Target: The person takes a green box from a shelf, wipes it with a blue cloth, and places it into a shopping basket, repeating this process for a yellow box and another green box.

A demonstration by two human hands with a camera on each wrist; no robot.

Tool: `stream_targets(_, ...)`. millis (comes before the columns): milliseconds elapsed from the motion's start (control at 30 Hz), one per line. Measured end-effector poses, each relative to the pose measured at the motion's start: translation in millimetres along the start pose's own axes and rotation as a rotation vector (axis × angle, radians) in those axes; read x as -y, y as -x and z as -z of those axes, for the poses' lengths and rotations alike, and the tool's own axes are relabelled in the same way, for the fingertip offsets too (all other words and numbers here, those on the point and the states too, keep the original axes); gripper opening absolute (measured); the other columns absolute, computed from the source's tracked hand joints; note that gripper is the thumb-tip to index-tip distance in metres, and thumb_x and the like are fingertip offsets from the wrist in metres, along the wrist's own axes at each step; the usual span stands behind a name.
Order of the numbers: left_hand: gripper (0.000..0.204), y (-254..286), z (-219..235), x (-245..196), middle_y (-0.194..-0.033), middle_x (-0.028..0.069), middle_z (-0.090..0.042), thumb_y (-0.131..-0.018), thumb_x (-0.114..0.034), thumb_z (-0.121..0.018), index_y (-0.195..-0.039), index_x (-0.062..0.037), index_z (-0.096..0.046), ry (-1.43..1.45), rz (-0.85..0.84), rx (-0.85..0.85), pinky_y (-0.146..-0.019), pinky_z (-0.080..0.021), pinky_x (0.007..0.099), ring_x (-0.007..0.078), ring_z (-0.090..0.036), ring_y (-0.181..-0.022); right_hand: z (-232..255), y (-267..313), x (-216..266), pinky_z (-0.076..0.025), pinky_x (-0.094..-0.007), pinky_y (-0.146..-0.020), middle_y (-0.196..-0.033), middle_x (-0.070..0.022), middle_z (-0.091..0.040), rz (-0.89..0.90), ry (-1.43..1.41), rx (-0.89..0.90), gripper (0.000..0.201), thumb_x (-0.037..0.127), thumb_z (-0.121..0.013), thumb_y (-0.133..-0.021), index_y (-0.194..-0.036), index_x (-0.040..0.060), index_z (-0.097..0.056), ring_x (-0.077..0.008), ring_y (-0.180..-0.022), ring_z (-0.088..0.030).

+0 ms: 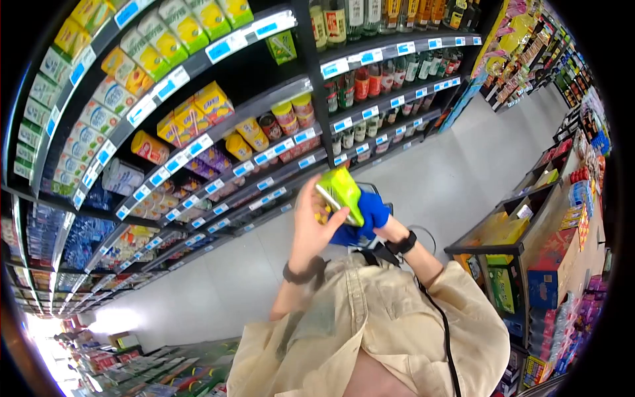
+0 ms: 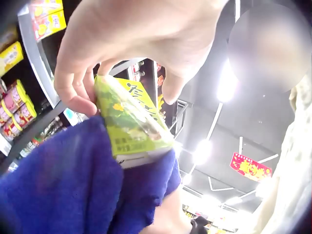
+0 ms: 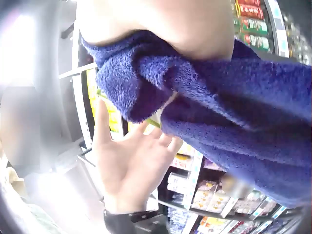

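Observation:
My left hand (image 1: 309, 221) grips a bright green box (image 1: 342, 192) in front of my chest, thumb on one side and fingers on the other. In the left wrist view the box (image 2: 131, 117) shows dark characters and a leafy picture, tilted with its lower end in a blue towel (image 2: 78, 170). My right hand (image 1: 391, 229) holds that towel, bunched against the box; its fingers are mostly hidden by the cloth. In the right wrist view the towel (image 3: 209, 97) drapes down from the right hand (image 3: 161, 22), and the left hand (image 3: 134, 165) lies beyond it.
Shop shelves (image 1: 258, 40) with price tags hold drink cartons (image 1: 165, 43), cans and bottles (image 1: 377, 76). On an upper shelf stands a similar green box (image 1: 282, 47). To the right is a display stand (image 1: 486, 248) with boxed goods. Grey floor (image 1: 436, 172) lies between them.

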State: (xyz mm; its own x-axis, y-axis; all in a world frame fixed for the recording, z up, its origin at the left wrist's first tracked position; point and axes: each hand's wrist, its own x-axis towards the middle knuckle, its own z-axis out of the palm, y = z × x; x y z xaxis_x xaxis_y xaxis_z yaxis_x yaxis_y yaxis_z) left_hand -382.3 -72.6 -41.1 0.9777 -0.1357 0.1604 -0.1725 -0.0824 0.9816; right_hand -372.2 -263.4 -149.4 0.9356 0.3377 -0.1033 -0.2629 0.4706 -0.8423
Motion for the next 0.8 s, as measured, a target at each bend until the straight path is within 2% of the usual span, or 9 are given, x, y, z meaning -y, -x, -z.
stream_targets(100, 0.075, -1, -10, 28, -0.126, 0.0174, -0.061, -0.088, -0.004, -0.076, -0.149, -0.0058, -0.034, 0.156, 0.091, 0.063, -0.087, -0.055, 0.0337, 0.0237, -0.064, -0.113, 2, 11, 28, -0.046, -0.0223, -0.057, -0.086, 0.0036, -0.058, 0.118, 0.263, 0.025, 0.023, 0.016, -0.062, -0.096, -0.116, 0.0038, -0.060, -0.0050, -0.071, -0.055)
stream_targets(167, 0.072, 8, -14, 35, -0.130, 0.0145, -0.057, -0.086, 0.002, -0.075, -0.146, -0.0071, -0.036, 0.264, 0.206, 0.068, -0.090, -0.056, 0.0343, 0.0222, -0.062, -0.116, -3, 26, 45, -0.048, -0.0215, -0.069, -0.092, 0.0015, -0.062, -0.060, 0.233, 0.011, 0.028, 0.015, -0.062, -0.096, -0.120, 0.0015, -0.061, -0.0063, -0.082, -0.060)
stream_targets(233, 0.072, 16, -16, 42, -0.130, 0.0110, -0.056, -0.083, 0.008, -0.075, -0.143, -0.0083, -0.038, 0.347, 0.270, 0.040, -0.092, -0.057, 0.0338, 0.0208, -0.060, -0.117, 1, 30, 43, -0.048, -0.0216, -0.069, -0.092, 0.0012, -0.063, -0.059, 0.164, -0.008, 0.027, 0.015, -0.062, -0.096, -0.119, 0.0014, -0.062, -0.0065, -0.082, -0.060)
stream_targets(267, 0.080, 19, -15, 46, -0.135, 0.0188, -0.055, -0.084, 0.004, -0.077, -0.149, -0.0049, -0.031, 0.328, 0.257, 0.068, -0.097, -0.056, 0.0402, 0.0259, -0.059, -0.120, 5, 31, 41, -0.048, -0.0217, -0.069, -0.093, 0.0011, -0.063, -0.051, 0.131, -0.018, 0.026, 0.015, -0.061, -0.096, -0.118, 0.0014, -0.062, -0.0066, -0.082, -0.060)
stream_targets(367, 0.092, 7, -12, 53, -0.134, 0.0188, -0.058, -0.079, 0.000, -0.083, -0.152, -0.0006, -0.027, 0.230, 0.188, 0.018, -0.100, -0.053, 0.0380, 0.0247, -0.058, -0.124, 20, 32, 39, -0.048, -0.0220, -0.069, -0.094, 0.0007, -0.064, -0.020, 0.073, -0.041, 0.024, 0.014, -0.061, -0.096, -0.117, 0.0014, -0.063, -0.0068, -0.082, -0.060)
stream_targets(467, 0.083, -34, 10, 52, -0.129, 0.0168, -0.062, -0.076, -0.006, -0.088, -0.145, 0.0015, -0.043, 0.106, 0.029, -0.071, -0.099, -0.053, 0.0373, 0.0236, -0.063, -0.116, 30, 37, 39, -0.047, -0.0222, -0.069, -0.095, 0.0003, -0.064, 0.005, 0.039, -0.060, 0.023, 0.013, -0.060, -0.096, -0.116, 0.0014, -0.064, -0.0070, -0.081, -0.060)
stream_targets(600, 0.049, -100, 39, -2, -0.112, 0.0103, -0.072, -0.079, -0.009, -0.086, -0.121, -0.0007, -0.063, 0.114, -0.015, -0.231, -0.091, -0.056, 0.0338, 0.0184, -0.068, -0.103, 40, 44, 39, -0.047, -0.0226, -0.069, -0.096, -0.0002, -0.065, 0.030, 0.015, -0.078, 0.021, 0.012, -0.059, -0.096, -0.114, 0.0013, -0.065, -0.0073, -0.081, -0.060)
stream_targets(700, 0.053, -155, 63, -12, -0.107, 0.0112, -0.072, -0.077, -0.012, -0.088, -0.120, 0.0022, -0.061, -0.017, -0.249, -0.374, -0.086, -0.055, 0.0323, 0.0177, -0.068, -0.100, 41, 50, 36, -0.047, -0.0228, -0.070, -0.097, -0.0006, -0.066, 0.041, 0.005, -0.082, 0.020, 0.011, -0.058, -0.096, -0.112, 0.0013, -0.066, -0.0076, -0.081, -0.060)
stream_targets(800, 0.058, -209, 90, -6, -0.109, 0.0135, -0.071, -0.073, -0.012, -0.090, -0.118, 0.0035, -0.057, -0.289, -0.307, -0.526, -0.086, -0.055, 0.0324, 0.0178, -0.069, -0.099, 42, 54, 36, -0.047, -0.0231, -0.070, -0.098, -0.0010, -0.067, 0.057, -0.010, -0.087, 0.019, 0.011, -0.058, -0.096, -0.111, 0.0013, -0.067, -0.0078, -0.081, -0.060)
